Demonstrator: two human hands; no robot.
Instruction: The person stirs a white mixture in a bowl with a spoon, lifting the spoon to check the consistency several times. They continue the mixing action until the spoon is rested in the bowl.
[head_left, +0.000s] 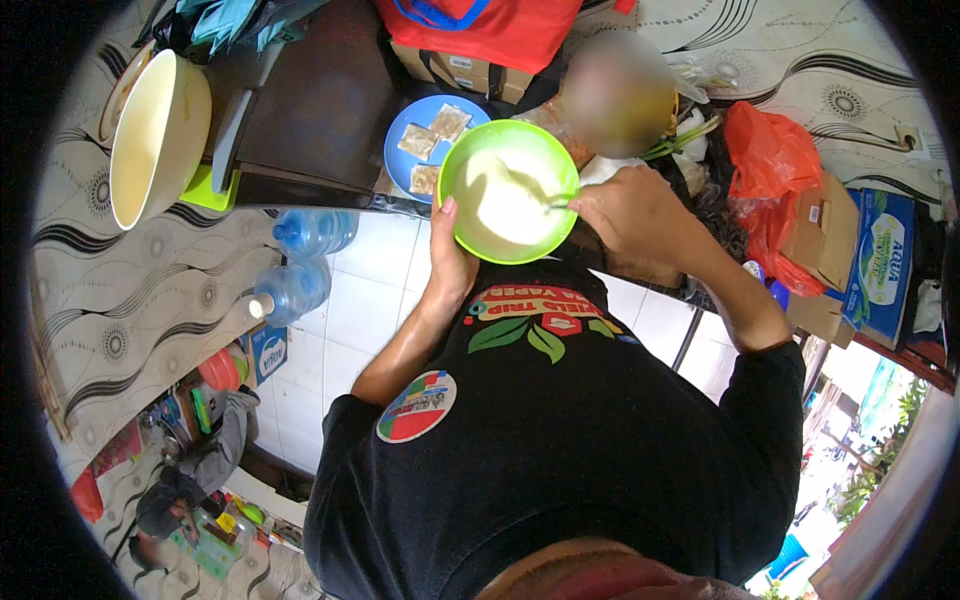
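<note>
A lime-green bowl (442, 187) with pale, runny batter (495, 202) in it is held up over the table's near edge. My left hand (454, 259) grips its left side, thumb on the rim. At the right rim, my right hand (626, 214) is closed on the handle of a metal utensil (556, 206), probably a spoon. Its other end dips into the batter and is hidden. Just behind the bowl, and partly covered by it, a blue plate (397, 142) carries several flat, square pieces of food (418, 142) that look like tempeh.
At the left stands a large cream basin (142, 150) near a grey blade-like object (229, 142). A red bag (480, 34) lies behind the plate. Red plastic bags (772, 150) and cartons (877, 255) crowd the right. Large water bottles (296, 289) rest on the floor; another person (169, 499) sits lower left.
</note>
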